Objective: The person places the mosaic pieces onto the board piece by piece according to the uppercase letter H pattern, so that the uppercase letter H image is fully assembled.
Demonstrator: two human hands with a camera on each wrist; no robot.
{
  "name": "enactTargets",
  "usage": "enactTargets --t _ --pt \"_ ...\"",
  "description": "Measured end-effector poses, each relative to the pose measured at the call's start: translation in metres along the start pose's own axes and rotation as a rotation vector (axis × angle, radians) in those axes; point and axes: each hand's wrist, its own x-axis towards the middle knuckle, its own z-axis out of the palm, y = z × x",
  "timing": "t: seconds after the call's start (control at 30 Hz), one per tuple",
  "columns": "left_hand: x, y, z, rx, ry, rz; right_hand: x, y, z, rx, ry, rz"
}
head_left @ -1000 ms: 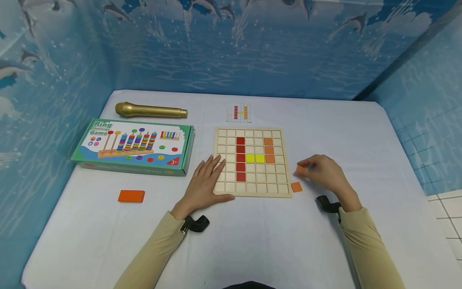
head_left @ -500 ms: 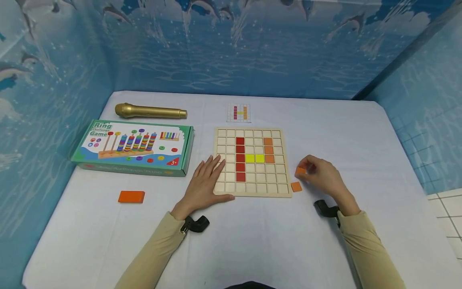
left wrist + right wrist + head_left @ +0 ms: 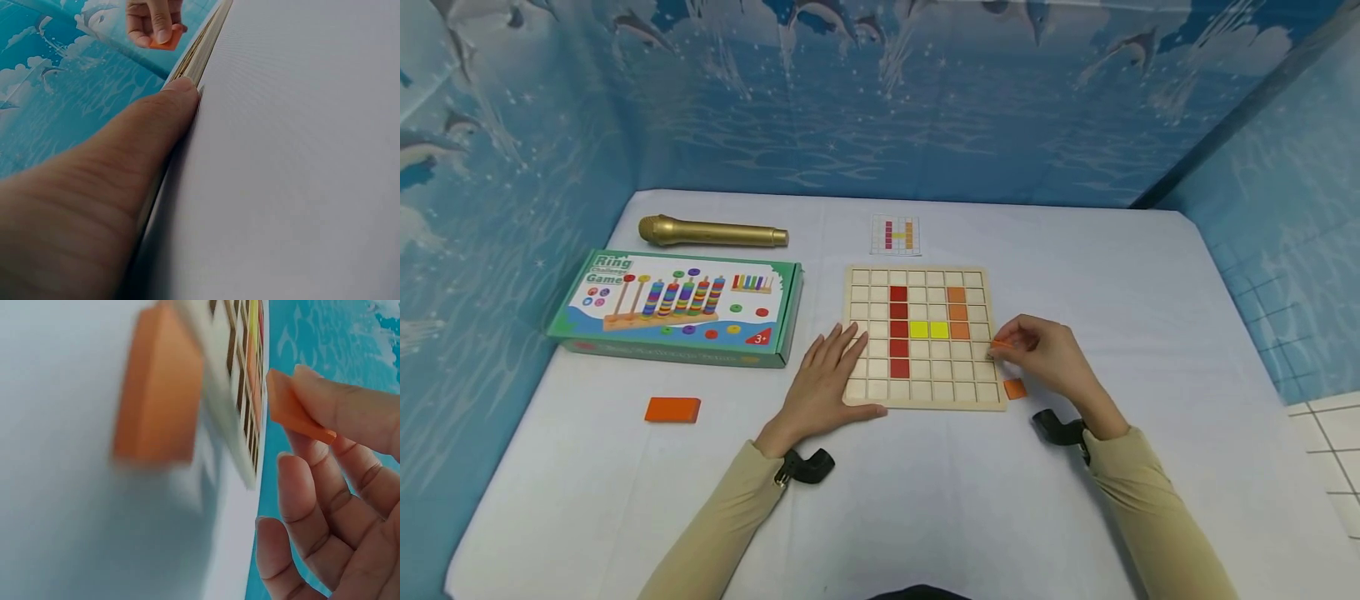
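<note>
My right hand [image 3: 1048, 354] pinches an orange square tile [image 3: 289, 407] between thumb and fingers, at the right edge of a wooden grid board [image 3: 940, 370]. The tile is tilted in the right wrist view. Fingers spread, my left hand [image 3: 823, 387] rests along the board's left side, its thumb against the front edge. Set in the grid are a column of red tiles [image 3: 898, 327], two yellow tiles [image 3: 928, 330] and a column of three orange tiles [image 3: 958, 312]. Another orange tile [image 3: 1015, 389] lies loose on the cloth beside the board's front right corner.
Behind the board lies a small card [image 3: 896, 249] printed with a coloured H pattern. To the left are a green-edged Ring Challenge Game box [image 3: 673, 304], a gold microphone [image 3: 715, 232] and an orange block [image 3: 672, 410]. Blue sea-print curtains [image 3: 865, 150] surround the white table.
My right hand has moved left with the pinched orange tile, from beside the board to over its right edge. My left hand has stayed in place.
</note>
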Motion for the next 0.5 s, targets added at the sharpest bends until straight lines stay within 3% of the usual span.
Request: enactTargets --t 0.2,0.5 --pt "0.0 0.001 0.0 -0.008 0.005 0.005 0.012 -0.012 0.01 0.044 -0.052 -0.008" --pt "0.0 0.0 -0.002 -0.005 0.006 0.016 0.025 -0.019 0.021 0.02 -0.118 -0.022"
